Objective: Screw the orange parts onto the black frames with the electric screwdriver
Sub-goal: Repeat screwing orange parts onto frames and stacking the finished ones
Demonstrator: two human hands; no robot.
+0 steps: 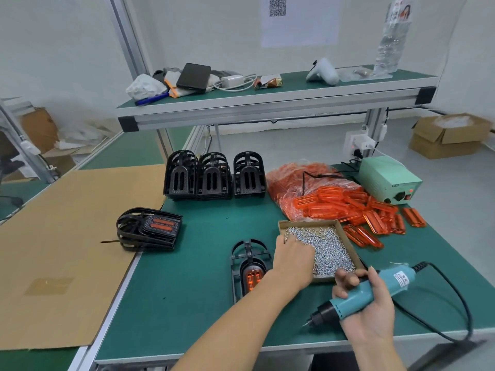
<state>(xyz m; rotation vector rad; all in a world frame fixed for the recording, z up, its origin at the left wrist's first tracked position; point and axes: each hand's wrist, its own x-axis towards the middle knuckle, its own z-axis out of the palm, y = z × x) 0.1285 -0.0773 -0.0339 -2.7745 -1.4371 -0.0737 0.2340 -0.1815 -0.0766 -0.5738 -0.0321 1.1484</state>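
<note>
A black frame [247, 257] with an orange part [253, 279] seated in it lies on the green table in front of me. My left hand [293, 259] reaches over it into a cardboard tray [348, 238] of small silver screws [330, 251]; its fingertips are down among the screws and hidden. My right hand [367, 309] grips a teal electric screwdriver [365, 294], bit pointing down-left above the table. Loose orange parts [367, 212] lie to the right of a bag of orange parts [292, 183]. Stacked black frames [214, 175] stand behind. A stack of frames topped by an assembled one [150, 227] lies at left.
A mint-green power box [385, 178] stands at back right, and the screwdriver's black cable [460, 298] loops near the table's right front edge. A brown cardboard sheet [67, 236] covers the left table. An upper shelf [267, 95] holds assorted items.
</note>
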